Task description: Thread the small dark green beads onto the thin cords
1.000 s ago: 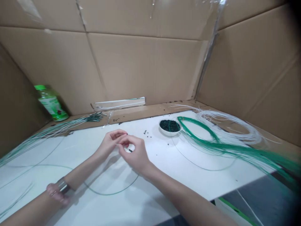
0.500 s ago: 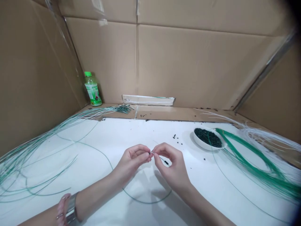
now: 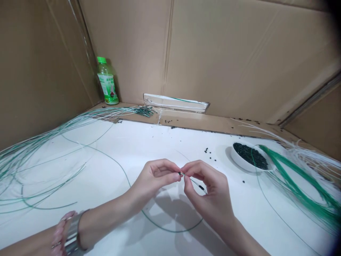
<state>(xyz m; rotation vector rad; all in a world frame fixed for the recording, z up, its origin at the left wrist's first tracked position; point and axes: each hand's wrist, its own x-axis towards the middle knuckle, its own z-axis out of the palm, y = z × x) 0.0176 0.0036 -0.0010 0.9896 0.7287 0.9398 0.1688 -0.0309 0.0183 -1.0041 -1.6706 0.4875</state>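
Close together over the white table, my two hands meet fingertip to fingertip. My left hand (image 3: pixel 157 177) pinches a small black piece (image 3: pixel 179 173) between thumb and forefinger. Thumb and forefinger of my right hand (image 3: pixel 210 185) are closed on a thin wire beside it. Below the right fingers, more black pieces (image 3: pixel 201 187) sit on the wire, partly hidden by the hand. A long green wire (image 3: pixel 176 232) curves on the table beneath both hands. The white bowl (image 3: pixel 241 161) holding many small black pieces (image 3: pixel 250 155) stands to the right of my right hand.
A green-capped bottle (image 3: pixel 108 85) stands at the back left against the cardboard wall (image 3: pixel 213 53). Green and white wires (image 3: pixel 53 131) spread along the left. A green wire bundle (image 3: pixel 301 181) and white wires (image 3: pixel 306 153) lie at the right. Several black bits (image 3: pixel 208 153) lie loose mid-table.
The camera view has shifted and tilted. Both hands appear slightly farther right, still fingertip to fingertip. More of the wire and its black pieces shows below my right fingers.
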